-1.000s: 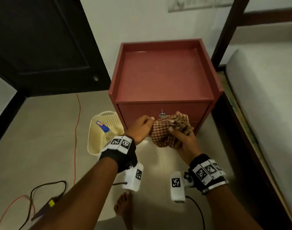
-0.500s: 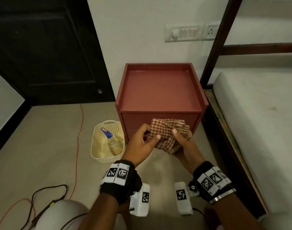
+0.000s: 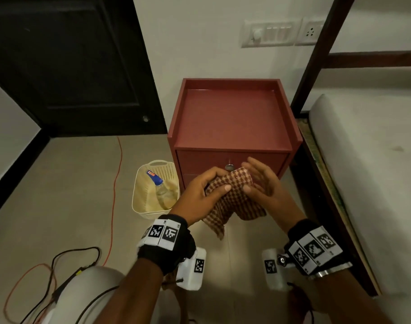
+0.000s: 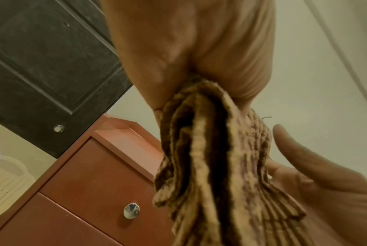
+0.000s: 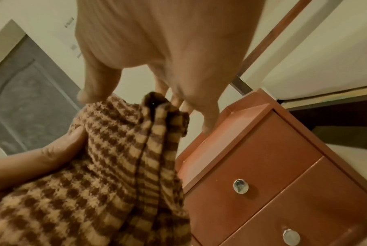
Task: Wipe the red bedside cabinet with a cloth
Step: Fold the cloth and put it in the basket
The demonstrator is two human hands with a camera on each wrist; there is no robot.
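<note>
The red bedside cabinet [image 3: 232,118] stands against the wall, its tray-like top bare and two drawers with metal knobs [image 4: 131,210] on its front. In front of the drawers I hold a brown-and-tan checked cloth [image 3: 232,199], folded and hanging down. My left hand [image 3: 223,181] grips its upper left part between thumb and fingers. My right hand [image 3: 253,176] lies against the cloth's right side with straight, spread fingers, its thumb touching the front. In the left wrist view the cloth [image 4: 210,166] hangs from the left hand [image 4: 199,66]. The right wrist view shows the cloth [image 5: 115,166] below the right hand [image 5: 157,50].
A cream plastic basket [image 3: 150,208] with a blue-capped clear bottle [image 3: 161,190] sits on the floor left of the cabinet. An orange cable [image 3: 115,183] and black cables [image 3: 71,253] lie on the left floor. A bed [image 3: 363,160] flanks the cabinet's right; a dark door [image 3: 71,66] stands at the left.
The bunched cloth is now folded flatter and hangs down. My right hand's fingers have straightened off the cloth. The head view has drawn back and up from the cabinet.
</note>
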